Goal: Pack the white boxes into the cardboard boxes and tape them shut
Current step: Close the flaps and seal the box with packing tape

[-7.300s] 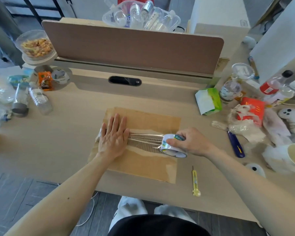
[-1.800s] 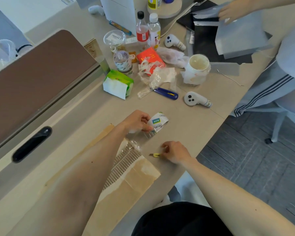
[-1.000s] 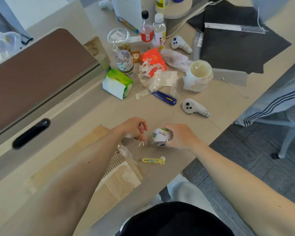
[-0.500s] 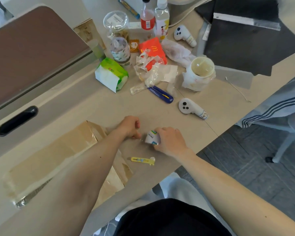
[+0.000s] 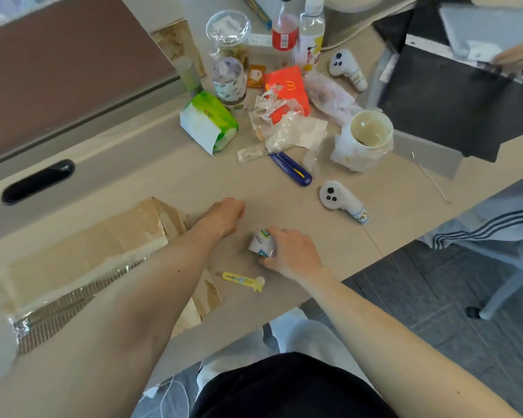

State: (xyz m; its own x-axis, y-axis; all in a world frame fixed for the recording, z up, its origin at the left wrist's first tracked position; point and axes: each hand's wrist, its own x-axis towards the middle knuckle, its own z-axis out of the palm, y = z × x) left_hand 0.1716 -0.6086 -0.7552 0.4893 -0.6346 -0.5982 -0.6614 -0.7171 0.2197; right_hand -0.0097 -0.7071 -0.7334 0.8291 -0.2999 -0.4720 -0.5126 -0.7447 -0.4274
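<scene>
Single head-worn view — steeply down, close over the desk (image 5: 163,182)

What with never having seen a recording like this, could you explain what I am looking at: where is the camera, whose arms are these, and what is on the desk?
There is no machine here. One camera, worn on a person's head, looks down at their own two bare hands. The right hand grips a roll of tape. The left hand rests beside it on the table with its fingers curled; whether it pinches anything I cannot tell. Under the left forearm lies a cardboard box with clear tape on it. Near the table's front edge lies a small yellow cutter. Farther back are a blue cutter, a white controller, a green tissue pack and a white cup.
</scene>
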